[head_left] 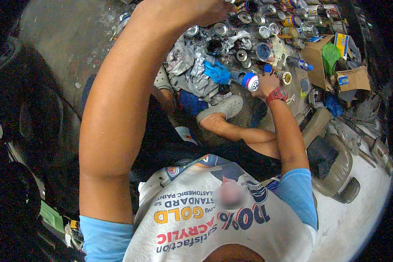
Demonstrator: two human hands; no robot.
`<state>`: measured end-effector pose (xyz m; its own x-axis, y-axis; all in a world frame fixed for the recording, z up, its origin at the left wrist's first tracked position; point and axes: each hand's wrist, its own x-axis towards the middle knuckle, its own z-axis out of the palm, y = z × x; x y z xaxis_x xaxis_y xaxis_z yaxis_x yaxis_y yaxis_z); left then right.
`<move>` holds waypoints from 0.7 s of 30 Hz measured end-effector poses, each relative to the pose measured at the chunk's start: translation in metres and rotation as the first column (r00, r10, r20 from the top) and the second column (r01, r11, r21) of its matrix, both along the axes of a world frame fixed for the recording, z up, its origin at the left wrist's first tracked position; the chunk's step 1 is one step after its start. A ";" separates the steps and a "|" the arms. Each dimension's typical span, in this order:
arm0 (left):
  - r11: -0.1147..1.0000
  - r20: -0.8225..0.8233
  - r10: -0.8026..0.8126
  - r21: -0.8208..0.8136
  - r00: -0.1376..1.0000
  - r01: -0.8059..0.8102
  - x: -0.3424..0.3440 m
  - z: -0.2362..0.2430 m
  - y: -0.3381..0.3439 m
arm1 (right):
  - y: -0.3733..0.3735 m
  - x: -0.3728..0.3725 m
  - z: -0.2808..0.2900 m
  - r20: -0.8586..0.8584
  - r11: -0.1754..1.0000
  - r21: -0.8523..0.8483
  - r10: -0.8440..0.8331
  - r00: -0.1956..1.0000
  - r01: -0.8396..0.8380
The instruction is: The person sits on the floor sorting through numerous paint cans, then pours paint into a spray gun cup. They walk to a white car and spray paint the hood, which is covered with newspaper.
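Observation:
My right hand (267,84), with a red watch on its wrist, is closed on the near end of a round container (250,81) with a white, red and blue label. Its far left part looks clear or greyish, and my fingers hide its other end. Right beside the fingers shows a small blue round top (267,68). My left arm reaches up across the view to the left hand (212,12) at the top edge, above the nearest cans. Its fingertips are partly cut off, so their grip is unclear.
Many open paint cans (263,51) crowd the ground ahead. Grey rags (192,72) and a blue plastic bag (217,72) lie before my feet. A blue-capped bottle (298,63) lies right, near an open cardboard box (317,59). A pale vehicle bumper (336,163) stands close at right.

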<state>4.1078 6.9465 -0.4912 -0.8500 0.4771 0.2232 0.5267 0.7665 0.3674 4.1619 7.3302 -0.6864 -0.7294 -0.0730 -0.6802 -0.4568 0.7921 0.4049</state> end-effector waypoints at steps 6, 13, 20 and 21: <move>0.999 -0.072 0.040 0.032 0.997 -0.038 -0.009 -0.021 0.003 | 0.003 0.001 -0.001 0.036 0.999 -0.052 0.012 0.999 -0.011; 0.999 -0.036 0.010 0.034 0.999 -0.009 -0.012 -0.018 0.007 | 0.001 -0.007 -0.007 0.057 0.999 -0.022 -0.047 0.997 0.048; 1.000 -0.058 0.004 0.012 0.998 -0.004 -0.006 -0.011 0.006 | 0.014 0.008 -0.003 0.009 0.993 -0.079 -0.083 0.997 0.083; 1.000 -0.011 -0.002 0.008 1.000 0.002 -0.005 -0.007 0.006 | 0.016 0.008 -0.002 0.004 0.992 -0.076 -0.096 0.995 0.096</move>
<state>4.1026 6.9529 -0.4979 -0.8464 0.4773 0.2362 0.5326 0.7624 0.3675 4.1702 7.3458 -0.6882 -0.7352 -0.0539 -0.6757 -0.3771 0.8609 0.3415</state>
